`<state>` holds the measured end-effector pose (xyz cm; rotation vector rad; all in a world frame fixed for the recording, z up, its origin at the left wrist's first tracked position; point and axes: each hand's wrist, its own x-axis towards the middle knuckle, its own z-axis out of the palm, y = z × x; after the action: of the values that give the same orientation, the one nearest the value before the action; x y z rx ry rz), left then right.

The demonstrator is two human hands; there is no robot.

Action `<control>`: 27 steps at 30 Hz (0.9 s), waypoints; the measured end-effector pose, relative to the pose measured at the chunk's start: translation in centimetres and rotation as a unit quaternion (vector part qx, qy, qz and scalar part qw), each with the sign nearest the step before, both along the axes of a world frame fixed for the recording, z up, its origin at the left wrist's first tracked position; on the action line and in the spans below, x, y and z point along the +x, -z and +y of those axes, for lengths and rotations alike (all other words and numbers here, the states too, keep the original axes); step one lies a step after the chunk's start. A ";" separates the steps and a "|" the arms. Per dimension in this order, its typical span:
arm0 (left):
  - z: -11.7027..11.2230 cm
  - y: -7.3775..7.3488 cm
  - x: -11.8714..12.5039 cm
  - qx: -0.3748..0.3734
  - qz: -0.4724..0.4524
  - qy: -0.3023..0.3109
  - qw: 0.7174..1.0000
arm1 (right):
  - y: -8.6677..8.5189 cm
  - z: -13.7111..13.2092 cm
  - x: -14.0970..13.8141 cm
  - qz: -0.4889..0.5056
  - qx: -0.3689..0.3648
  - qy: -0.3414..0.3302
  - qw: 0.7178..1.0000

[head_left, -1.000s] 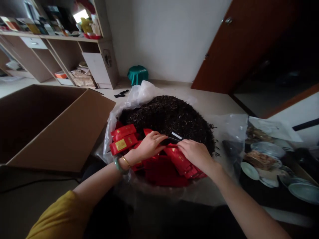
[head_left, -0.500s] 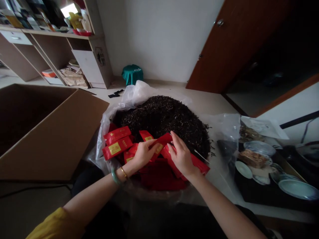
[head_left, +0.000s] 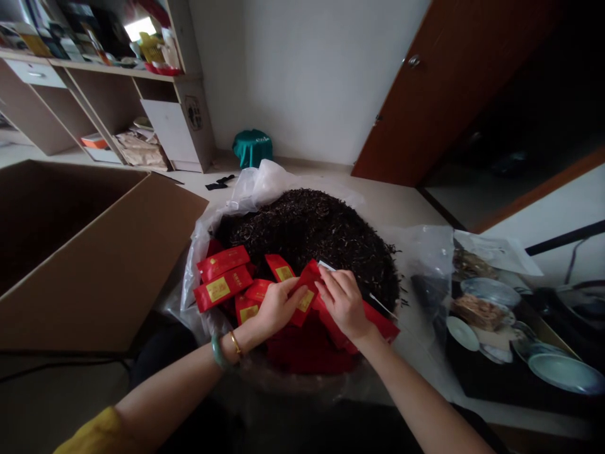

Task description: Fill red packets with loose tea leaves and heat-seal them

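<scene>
My left hand (head_left: 276, 309) is closed on a small red packet (head_left: 306, 300) with a yellow label, thumb on top. At the packet's upper end, my right hand (head_left: 347, 304) pinches its edge with curled fingers. A narrow white strip (head_left: 326, 266) shows by those fingertips; I cannot tell what it is. Both hands are over a large heap of dark, loose dried leaves, like tea (head_left: 331, 221), in a clear plastic bag (head_left: 267, 183). Several more red packets (head_left: 222, 289) lie on the heap's left and near side. Beside my right hand, a thin white stick (head_left: 382, 304) rests.
A big open cardboard box (head_left: 108, 265) stands at left. On the right, a dark tray (head_left: 472, 372) bears dishes, including a pale oval dish (head_left: 564, 369). Further back are a green covered stool or bin (head_left: 253, 149), a shelf unit (head_left: 170, 129) and a brown door (head_left: 401, 107).
My right fingers have curled in closer on the packet's upper end, and the white strip now shows there. The packet is tilted more upright. The view has shifted slightly.
</scene>
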<state>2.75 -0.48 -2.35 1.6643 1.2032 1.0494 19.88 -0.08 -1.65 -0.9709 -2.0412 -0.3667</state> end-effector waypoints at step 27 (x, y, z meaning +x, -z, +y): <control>0.6 -1.0 -2.0 0.416 0.369 -0.029 0.831 | -0.3 0.1 -1.0 0.316 -0.447 -0.047 0.836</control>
<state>0.73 0.08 -1.35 2.9283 1.3398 1.0700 18.87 0.04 -1.33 -1.2816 -1.5700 0.9510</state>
